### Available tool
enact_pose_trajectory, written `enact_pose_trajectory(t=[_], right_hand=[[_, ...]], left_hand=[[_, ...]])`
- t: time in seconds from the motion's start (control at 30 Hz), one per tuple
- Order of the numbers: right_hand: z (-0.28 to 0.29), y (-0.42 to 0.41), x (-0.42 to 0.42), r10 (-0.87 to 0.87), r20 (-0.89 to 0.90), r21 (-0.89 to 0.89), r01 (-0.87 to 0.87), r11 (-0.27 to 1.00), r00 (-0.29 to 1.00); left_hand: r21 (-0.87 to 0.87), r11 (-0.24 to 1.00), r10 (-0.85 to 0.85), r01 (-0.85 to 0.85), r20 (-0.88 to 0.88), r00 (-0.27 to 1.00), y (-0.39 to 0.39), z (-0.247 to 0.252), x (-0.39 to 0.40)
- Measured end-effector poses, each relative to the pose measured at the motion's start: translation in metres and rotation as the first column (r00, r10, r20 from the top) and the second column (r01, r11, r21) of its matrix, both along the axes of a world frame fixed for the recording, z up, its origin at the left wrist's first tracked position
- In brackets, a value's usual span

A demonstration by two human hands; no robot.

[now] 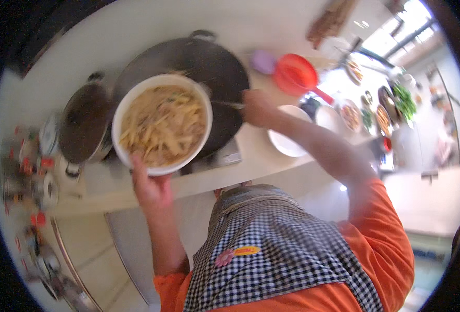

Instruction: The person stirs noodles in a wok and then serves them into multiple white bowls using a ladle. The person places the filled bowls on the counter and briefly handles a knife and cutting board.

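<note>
My left hand (150,183) grips the near rim of a white bowl (205,136), thumb on top and fingers beneath. Pale yellow strips of food (167,124) in brownish liquid fill the bowl. It is held up over the near left part of a large dark wok (222,66), hiding much of it. My right hand (259,109) is closed around the handle of a thin metal utensil (228,104), which reaches left over the wok. The bowl covers the utensil's far end, so its kind cannot be told.
Left of the wok stands a dark two-handled pot (83,121). A red long-handled ladle or dipper (296,74), a purple item (263,61) and a white bowl (288,134) lie to the right. Farther right are several food dishes (350,115) and leafy greens (404,102). Jars (27,156) crowd the left.
</note>
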State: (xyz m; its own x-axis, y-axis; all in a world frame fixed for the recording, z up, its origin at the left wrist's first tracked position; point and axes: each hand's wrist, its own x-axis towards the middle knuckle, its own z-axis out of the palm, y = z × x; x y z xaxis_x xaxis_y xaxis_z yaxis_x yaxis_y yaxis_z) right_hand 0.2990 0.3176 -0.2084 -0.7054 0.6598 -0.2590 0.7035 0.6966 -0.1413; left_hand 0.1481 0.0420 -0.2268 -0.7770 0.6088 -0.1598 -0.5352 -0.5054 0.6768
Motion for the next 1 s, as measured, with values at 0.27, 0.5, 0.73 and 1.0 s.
enact_pose_trajectory(t=[0.27,0.5,0.73,1.0], right_hand=[[0.013,-0.019,0.061,-0.202,-0.568,-0.083,0.188,0.979,0.798],[0.046,-0.006,0.193,-0.861,-0.438,-0.876,-0.337,0.345,0.259],[-0.015,0.061,0.377,-0.949,-0.314,-0.926,0.228,0.301,-0.022],[-0.075,0.076,0.474,-0.939,-0.176,-0.977,0.166,0.131,-0.294]], left_hand=[[-0.184,0.981,-0.057,0.065,0.047,0.997,0.037,0.042,0.056],[-0.194,0.912,-0.360,0.362,0.046,0.932,0.104,0.061,0.137],[-0.087,0.795,-0.592,0.601,0.104,0.799,0.163,0.028,0.243],[-0.075,0.656,-0.750,0.751,0.044,0.660,0.137,0.051,0.313]])
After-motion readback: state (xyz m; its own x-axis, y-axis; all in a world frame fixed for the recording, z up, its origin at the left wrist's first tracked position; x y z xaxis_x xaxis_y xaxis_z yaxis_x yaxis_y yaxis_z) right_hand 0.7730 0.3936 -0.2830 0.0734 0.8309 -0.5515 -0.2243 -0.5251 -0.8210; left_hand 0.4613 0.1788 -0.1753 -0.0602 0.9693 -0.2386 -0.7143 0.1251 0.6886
